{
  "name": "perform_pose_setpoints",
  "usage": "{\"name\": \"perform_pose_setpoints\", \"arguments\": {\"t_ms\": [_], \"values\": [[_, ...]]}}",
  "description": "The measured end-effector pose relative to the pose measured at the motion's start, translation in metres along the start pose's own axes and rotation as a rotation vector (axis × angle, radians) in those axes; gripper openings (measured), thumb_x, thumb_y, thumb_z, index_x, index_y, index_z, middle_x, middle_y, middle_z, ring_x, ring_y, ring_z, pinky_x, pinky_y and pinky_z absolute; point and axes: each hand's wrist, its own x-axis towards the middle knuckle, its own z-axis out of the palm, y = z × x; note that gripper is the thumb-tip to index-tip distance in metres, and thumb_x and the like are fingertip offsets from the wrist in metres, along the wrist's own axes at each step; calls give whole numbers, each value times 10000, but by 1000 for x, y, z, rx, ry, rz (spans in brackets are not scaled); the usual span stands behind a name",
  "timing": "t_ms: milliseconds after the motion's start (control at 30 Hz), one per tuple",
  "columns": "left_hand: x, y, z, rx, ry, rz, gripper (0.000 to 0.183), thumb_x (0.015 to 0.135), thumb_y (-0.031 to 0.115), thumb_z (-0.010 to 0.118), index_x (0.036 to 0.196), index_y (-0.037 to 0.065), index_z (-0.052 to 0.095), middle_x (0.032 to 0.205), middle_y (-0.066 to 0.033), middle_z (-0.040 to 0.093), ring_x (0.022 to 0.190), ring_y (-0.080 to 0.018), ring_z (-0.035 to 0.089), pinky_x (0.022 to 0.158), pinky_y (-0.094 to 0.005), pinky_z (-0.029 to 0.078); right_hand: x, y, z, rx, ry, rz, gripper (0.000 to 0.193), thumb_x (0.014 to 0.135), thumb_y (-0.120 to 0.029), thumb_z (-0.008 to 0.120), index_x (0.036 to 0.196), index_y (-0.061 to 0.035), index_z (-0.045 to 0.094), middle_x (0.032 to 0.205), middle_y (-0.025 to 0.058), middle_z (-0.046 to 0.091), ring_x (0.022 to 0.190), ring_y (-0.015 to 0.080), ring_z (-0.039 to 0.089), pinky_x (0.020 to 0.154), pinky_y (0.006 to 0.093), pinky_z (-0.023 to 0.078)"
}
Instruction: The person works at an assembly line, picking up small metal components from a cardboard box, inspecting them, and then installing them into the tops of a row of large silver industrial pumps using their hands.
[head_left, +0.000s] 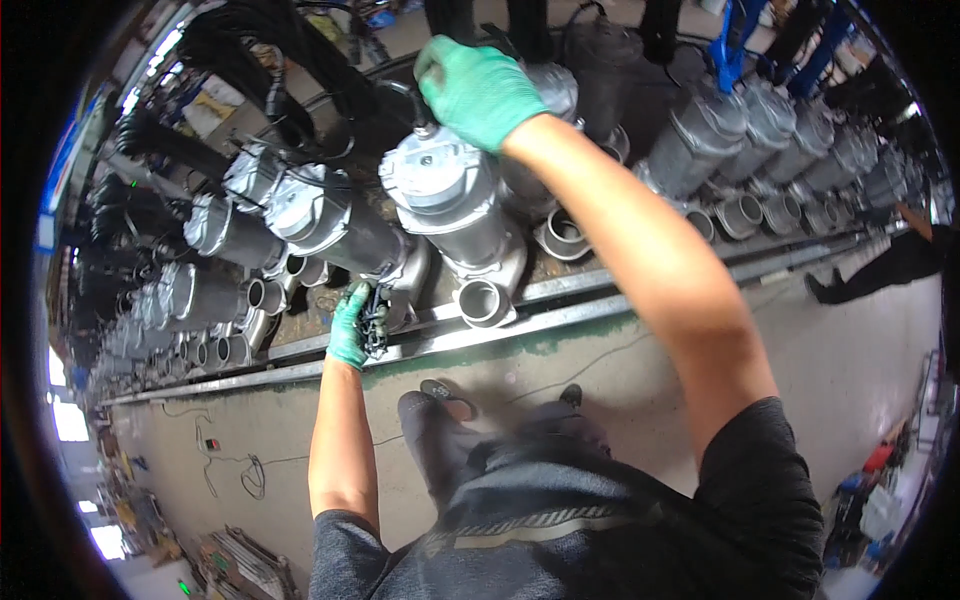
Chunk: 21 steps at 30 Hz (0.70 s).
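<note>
My left hand [350, 333], in a green glove, is closed around a bunch of small dark metal pieces [376, 322]. It hangs in front of the row, near the outlet of a silver pump. My right hand [480, 95], also green-gloved, reaches over the top of the nearest upright silver pump [440, 190]. Its fingers are curled beside the black cable rising from that pump's cap; what they pinch, if anything, is hidden. The pump's round open outlet [484, 302] faces me.
More silver pumps [700, 140] line both sides, with black cable coils [225, 45] behind. A metal rail [560, 312] runs along the row's front edge. Thin cables [250, 475] lie on the floor at left. Another person's dark-clothed leg [890, 265] shows at far right.
</note>
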Motion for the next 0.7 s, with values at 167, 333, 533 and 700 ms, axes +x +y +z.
{"name": "perform_pose_setpoints", "arguments": {"t_ms": [167, 333, 533, 700], "values": [[-8, 2, -7, -45, -32, -54, 209, 985, 298, 679, 1134, 158, 632, 957, -42, 725, 600, -103, 617, 427, -230, 465, 29, 13, -65, 296, -783, -80, 521, 953, -542, 615, 1216, -96, 679, 961, 140, 729, 886, 189, 702, 809, 354, 562], [-6, -4, 0, -18, -31, -26, 217, 983, 288, 676, 1130, 134, 635, 940, -37, 723, 600, -104, 626, 408, -238, 477, 40, 27, -73, 259, -837, -159, 464, 983, -468, 632, 1147, -35, 667, 944, 57, 723, 883, 148, 684, 837, 313, 570], [-12, 0, 9, -50, -91, 7, 202, 993, 259, 672, 1115, 107, 614, 926, -45, 712, 636, -91, 634, 482, -219, 499, -22, 5, -35, 26, -88, 63, 566, 933, -596, 635, 874, -38, 703, 778, 196, 683, 755, 377, 692, 674, 436, 544], [-9, 0, 6, -8, -36, 63, 184, 1002, 237, 656, 1120, 104, 608, 946, -59, 714, 640, -107, 635, 501, -238, 522, -15, 6, -40, 95, -142, 49, 559, 949, -555, 647, 829, -13, 711, 703, 191, 660, 686, 337, 683, 648, 400, 543]]}}
